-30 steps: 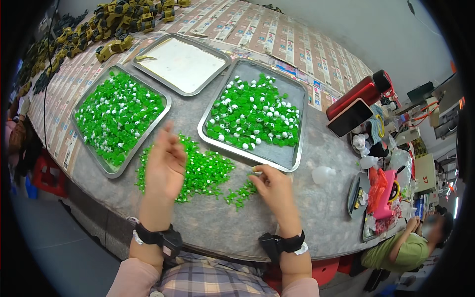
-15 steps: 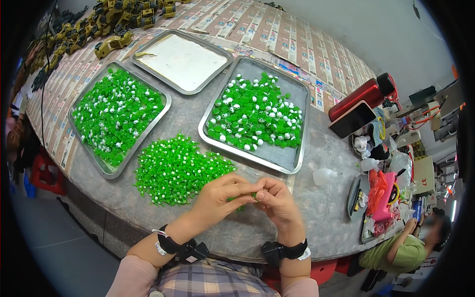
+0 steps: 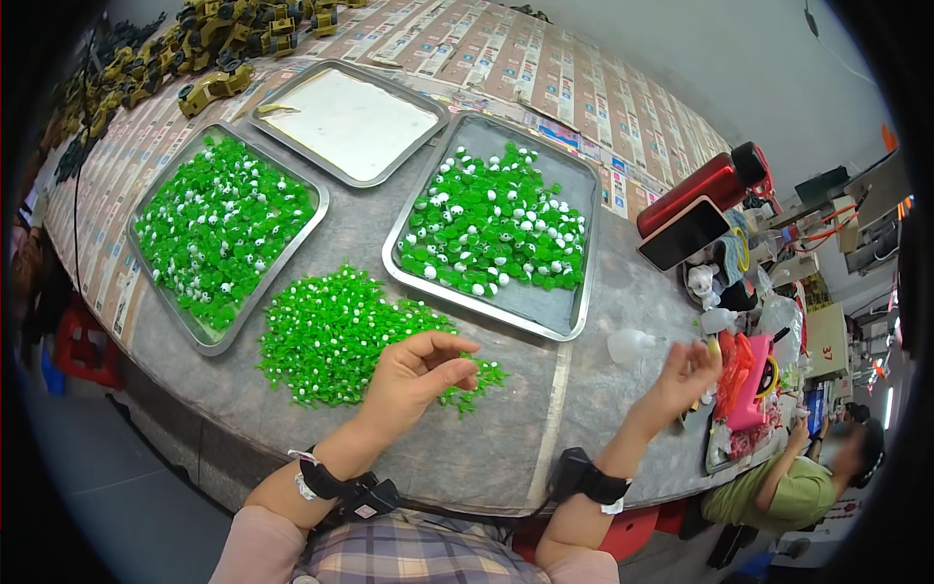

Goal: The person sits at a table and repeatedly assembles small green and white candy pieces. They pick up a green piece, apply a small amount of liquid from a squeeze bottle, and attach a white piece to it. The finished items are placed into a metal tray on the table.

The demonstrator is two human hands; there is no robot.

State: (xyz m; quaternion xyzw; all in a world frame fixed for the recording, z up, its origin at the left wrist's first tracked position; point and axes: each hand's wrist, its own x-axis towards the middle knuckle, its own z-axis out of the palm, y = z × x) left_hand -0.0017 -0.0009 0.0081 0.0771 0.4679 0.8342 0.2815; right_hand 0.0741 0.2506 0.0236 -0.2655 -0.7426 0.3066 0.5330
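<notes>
Two trays' worth of green-and-white pieces (image 3: 219, 234) appears done, in a left tray (image 3: 276, 277) and a right tray (image 3: 482, 306) beyond the loose green heap (image 3: 326, 336); the heap itself seems left to do. Left hand (image 3: 413, 378), by its near-right edge: half-curled, thumb apart from fingers. Right hand (image 3: 679, 382), well right of it: loosely bent, blurred. Whether either holds anything cannot be told.

Over by the table's (image 3: 496, 438) right edge I can make out a dark two-digit number (image 3: 828, 354) on a pale box (image 3: 825, 326); the patterned covering (image 3: 457, 44) toward the far edge bears small print, too fine to read
</notes>
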